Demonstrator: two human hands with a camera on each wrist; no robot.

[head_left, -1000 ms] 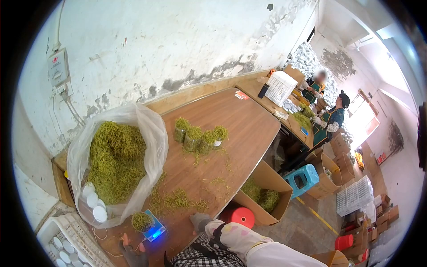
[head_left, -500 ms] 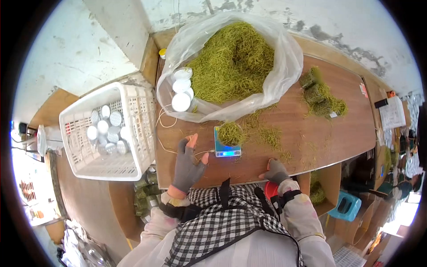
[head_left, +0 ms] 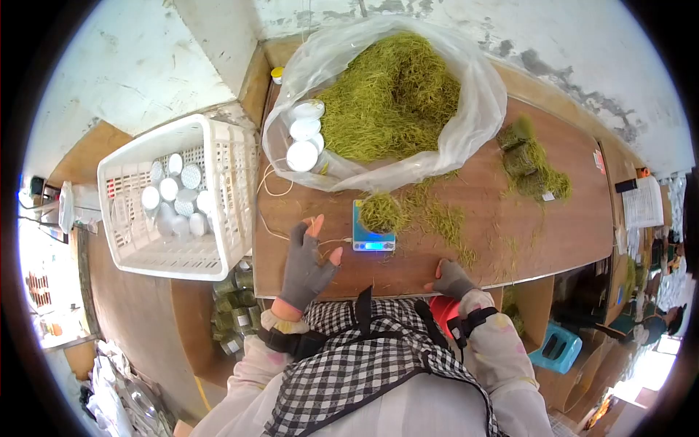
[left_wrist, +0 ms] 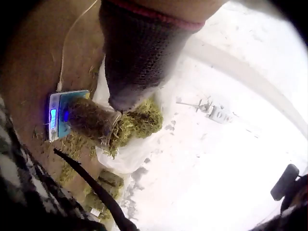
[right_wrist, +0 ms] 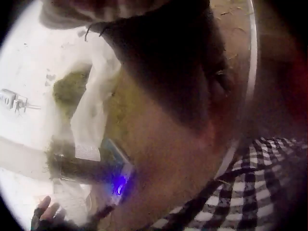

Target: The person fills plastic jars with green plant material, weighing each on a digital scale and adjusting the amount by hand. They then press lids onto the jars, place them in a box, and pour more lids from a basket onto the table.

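Observation:
A clear jar [left_wrist: 91, 120] heaped with green dried strands stands upright on a small blue digital scale [head_left: 373, 246], whose display glows blue. My left hand [head_left: 306, 269], in a grey fingerless glove, is just left of the scale over the table, thumb and fingers spread and nothing in them. Near the table's front edge, right of the scale, my gloved right hand [head_left: 453, 280] rests with relaxed fingers, also holding nothing. Behind the scale sits a large clear plastic bag [head_left: 480, 95] filled with the same green strands [head_left: 378, 109]. White lids [head_left: 302, 155] lie at its left side.
Several filled jars [head_left: 526, 162] lie at the table's right. Loose strands [head_left: 445, 222] are scattered beside the scale. A white plastic basket [head_left: 218, 197] with lids stands left of the table [head_left: 510, 247]. Below are cardboard boxes and a blue stool [head_left: 557, 348]. A cable [head_left: 273, 231] runs to the scale.
The head view has swung left from the room's far side, then settled over the scale. Over the last half second, both hands have stayed nearly still and the jar remains on the scale.

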